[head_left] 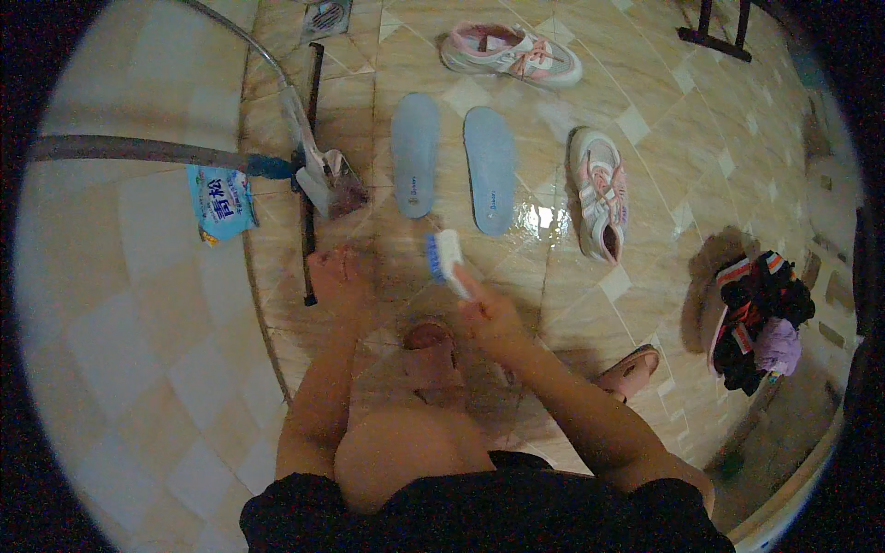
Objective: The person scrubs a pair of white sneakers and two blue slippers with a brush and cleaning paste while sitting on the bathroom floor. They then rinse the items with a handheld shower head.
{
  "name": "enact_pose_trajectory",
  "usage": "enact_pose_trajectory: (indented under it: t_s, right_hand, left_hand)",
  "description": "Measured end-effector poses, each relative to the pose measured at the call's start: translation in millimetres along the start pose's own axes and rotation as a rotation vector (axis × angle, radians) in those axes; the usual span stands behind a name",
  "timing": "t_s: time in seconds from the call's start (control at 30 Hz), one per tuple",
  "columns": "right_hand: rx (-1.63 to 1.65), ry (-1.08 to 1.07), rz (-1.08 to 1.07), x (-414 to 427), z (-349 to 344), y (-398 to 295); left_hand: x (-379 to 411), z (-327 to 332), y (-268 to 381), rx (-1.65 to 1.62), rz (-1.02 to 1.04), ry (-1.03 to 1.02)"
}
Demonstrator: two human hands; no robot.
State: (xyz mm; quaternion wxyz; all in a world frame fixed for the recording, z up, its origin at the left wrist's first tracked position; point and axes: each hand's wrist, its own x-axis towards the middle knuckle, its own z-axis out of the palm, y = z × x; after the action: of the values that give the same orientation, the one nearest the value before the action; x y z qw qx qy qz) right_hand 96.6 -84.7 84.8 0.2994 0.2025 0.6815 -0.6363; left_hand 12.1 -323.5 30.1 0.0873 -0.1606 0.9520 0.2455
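Observation:
My right hand (487, 311) grips a white scrubbing brush (451, 259) whose blue bristles face left. My left hand (339, 271) is over the floor beside a dark bar (314, 228); it is blurred, and whether its fingers hold anything cannot be told. Beyond the brush, two grey-blue insoles (415, 155) (490, 169) lie side by side on the wet tiled floor. One white and pink sneaker (511, 55) lies past the insoles, and another sneaker (600, 193) lies to their right. A clear plastic-like object (328, 183) is just beyond my left hand.
A blue detergent-like packet (222, 202) bearing writing is at the left, by a thick hose (138, 151). A floor drain (326, 17) is at the far left. Black shoes (750, 318) with a purple cloth-like item (778, 345) are at the right. A pink slipper (630, 372) is near my right forearm.

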Motion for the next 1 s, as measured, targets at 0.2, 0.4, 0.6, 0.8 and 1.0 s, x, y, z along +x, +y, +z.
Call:
enact_pose_trajectory:
  t_s: [0.2, 0.4, 0.6, 0.8, 1.0]
  right_hand:
    - [0.139, 0.181, 0.041, -1.9, -38.0, -5.8]
    - [0.218, 0.309, 0.089, -1.8, -63.4, -2.7]
    - [-0.247, 0.435, -0.206, 7.1, -72.8, 44.3]
    - [-0.775, 0.288, -0.018, 9.0, -63.4, -1.6]
    - [-1.116, 0.267, -0.077, 70.5, -81.4, -24.6]
  left_hand:
    - [16.9, -4.6, -35.2, -0.114, 0.102, 0.054]
    - [12.4, 9.6, -36.2, 0.269, 0.279, 0.155]
    - [14.4, 49.7, 9.5, 0.22, 0.826, -0.089]
    - [-21.6, 91.4, 96.2, 0.214, 1.073, -0.41]
    - [-15.9, 98.5, 104.5, -0.04, 0.943, -0.573]
